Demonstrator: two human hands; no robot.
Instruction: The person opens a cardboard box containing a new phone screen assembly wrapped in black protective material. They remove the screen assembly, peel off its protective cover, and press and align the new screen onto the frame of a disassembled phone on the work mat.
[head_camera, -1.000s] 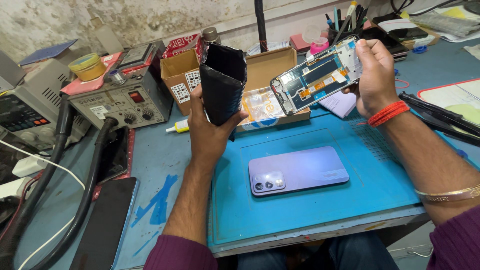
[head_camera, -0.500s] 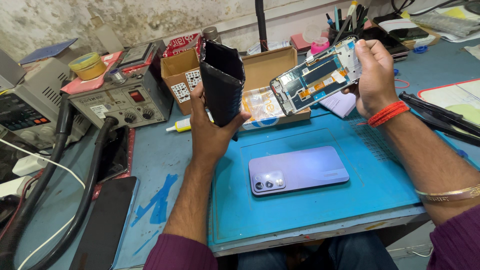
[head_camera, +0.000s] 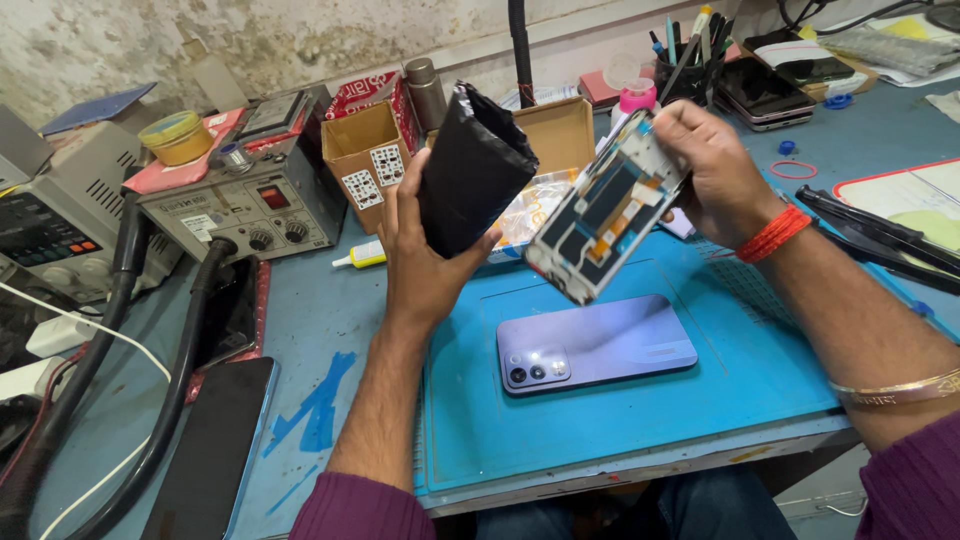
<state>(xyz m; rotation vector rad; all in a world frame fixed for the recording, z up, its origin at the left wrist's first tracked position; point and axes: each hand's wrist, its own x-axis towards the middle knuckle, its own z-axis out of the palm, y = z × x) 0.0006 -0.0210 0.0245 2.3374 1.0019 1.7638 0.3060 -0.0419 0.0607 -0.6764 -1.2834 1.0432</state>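
Repair bench against a stained wall, its blue table carrying a teal work mat. Left hand: fingers wrapped shut around a black pouch, held upright above the mat's far left corner. Right hand: fingers closed on the upper end of an opened phone frame, exposed inner parts facing the camera, long axis tilted from upper right down to lower left. The frame's lower end hangs just beside the pouch, so the left hand is the nearer to it. A lilac phone back cover lies flat on the mat below both hands, lenses to the left. A cardboard box and a grey bench instrument stand behind.
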